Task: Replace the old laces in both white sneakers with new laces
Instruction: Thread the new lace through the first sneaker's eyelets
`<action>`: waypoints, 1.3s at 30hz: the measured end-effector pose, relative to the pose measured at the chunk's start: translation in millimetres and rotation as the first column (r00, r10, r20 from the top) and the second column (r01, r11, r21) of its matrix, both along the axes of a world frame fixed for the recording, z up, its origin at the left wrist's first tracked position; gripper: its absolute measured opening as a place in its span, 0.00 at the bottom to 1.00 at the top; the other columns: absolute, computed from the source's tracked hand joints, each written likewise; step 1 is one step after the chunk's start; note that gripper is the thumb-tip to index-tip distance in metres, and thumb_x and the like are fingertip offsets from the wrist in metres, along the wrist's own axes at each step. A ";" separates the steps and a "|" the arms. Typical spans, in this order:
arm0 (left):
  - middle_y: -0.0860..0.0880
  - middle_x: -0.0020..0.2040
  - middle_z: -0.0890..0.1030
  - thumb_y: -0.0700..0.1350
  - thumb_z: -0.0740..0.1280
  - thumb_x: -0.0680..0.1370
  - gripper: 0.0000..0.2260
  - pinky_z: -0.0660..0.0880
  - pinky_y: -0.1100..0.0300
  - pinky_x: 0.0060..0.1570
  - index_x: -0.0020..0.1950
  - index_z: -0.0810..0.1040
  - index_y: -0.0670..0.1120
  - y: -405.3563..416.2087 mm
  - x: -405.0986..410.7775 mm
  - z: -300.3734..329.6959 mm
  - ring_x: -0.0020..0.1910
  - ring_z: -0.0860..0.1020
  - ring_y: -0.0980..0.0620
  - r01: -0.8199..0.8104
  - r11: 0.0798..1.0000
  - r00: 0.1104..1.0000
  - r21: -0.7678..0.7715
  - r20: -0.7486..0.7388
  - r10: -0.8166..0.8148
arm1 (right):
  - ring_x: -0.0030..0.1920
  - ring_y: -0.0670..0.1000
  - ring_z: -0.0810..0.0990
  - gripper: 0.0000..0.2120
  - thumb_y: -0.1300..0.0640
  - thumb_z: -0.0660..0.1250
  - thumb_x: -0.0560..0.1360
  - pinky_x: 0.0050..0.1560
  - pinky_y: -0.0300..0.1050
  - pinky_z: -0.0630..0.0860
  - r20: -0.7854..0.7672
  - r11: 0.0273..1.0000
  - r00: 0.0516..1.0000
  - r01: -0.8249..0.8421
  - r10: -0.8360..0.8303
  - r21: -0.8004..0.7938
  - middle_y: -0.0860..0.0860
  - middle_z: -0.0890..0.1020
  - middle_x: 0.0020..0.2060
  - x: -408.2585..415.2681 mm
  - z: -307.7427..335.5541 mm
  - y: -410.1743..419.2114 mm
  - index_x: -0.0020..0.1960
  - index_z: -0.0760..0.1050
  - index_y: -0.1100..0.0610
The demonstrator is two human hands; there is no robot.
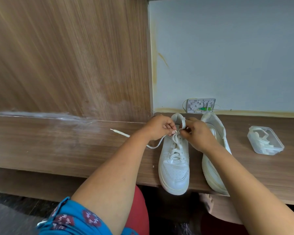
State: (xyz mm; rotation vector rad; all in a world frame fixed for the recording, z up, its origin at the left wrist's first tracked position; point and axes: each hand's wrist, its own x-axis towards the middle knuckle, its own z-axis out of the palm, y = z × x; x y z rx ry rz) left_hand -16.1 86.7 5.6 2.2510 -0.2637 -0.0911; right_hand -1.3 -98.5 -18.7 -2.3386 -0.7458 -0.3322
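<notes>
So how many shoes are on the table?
2. One sneaker sits under both hands, laced. The other sneaker lies right beside it, partly behind the right arm. No others show.

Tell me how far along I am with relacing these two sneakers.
The left sneaker is laced up to its top eyelets. Both hands, left hand and right hand, pinch the lace there, and one loose end trails across the wooden shelf. Whether this lace is old or new, I cannot tell. The right sneaker lies tilted, its lacing hidden. More laces sit in the plastic container.
</notes>
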 end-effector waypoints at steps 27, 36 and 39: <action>0.52 0.39 0.77 0.39 0.70 0.77 0.05 0.73 0.61 0.46 0.45 0.79 0.49 -0.2 6.1 -11.4 0.38 0.74 0.57 0.031 0.999 0.998 0.019 -0.056 -0.030 | 0.34 0.45 0.76 0.03 0.61 0.75 0.69 0.39 0.39 0.75 -0.040 0.963 0.980 0.200 -0.196 0.178 0.50 0.78 0.37 -48.7 -23.5 27.3 0.42 0.84 0.56; 0.52 0.41 0.78 0.42 0.69 0.77 0.02 0.74 0.58 0.50 0.45 0.79 0.48 -0.7 6.5 -12.0 0.40 0.74 0.56 0.012 1.000 0.997 0.015 -0.071 -0.011 | 0.30 0.50 0.79 0.05 0.61 0.71 0.69 0.35 0.46 0.77 -0.143 0.878 0.910 0.414 -0.390 0.241 0.51 0.81 0.27 -60.9 -11.4 39.0 0.34 0.81 0.60; 0.51 0.40 0.79 0.43 0.70 0.77 0.05 0.76 0.54 0.53 0.42 0.78 0.51 0.4 7.5 -13.6 0.42 0.76 0.54 -0.002 1.000 0.996 0.011 -0.091 0.003 | 0.31 0.49 0.79 0.06 0.61 0.73 0.69 0.36 0.46 0.77 -0.188 0.864 0.899 0.434 -0.395 0.258 0.49 0.80 0.27 -60.9 -10.7 40.5 0.34 0.81 0.58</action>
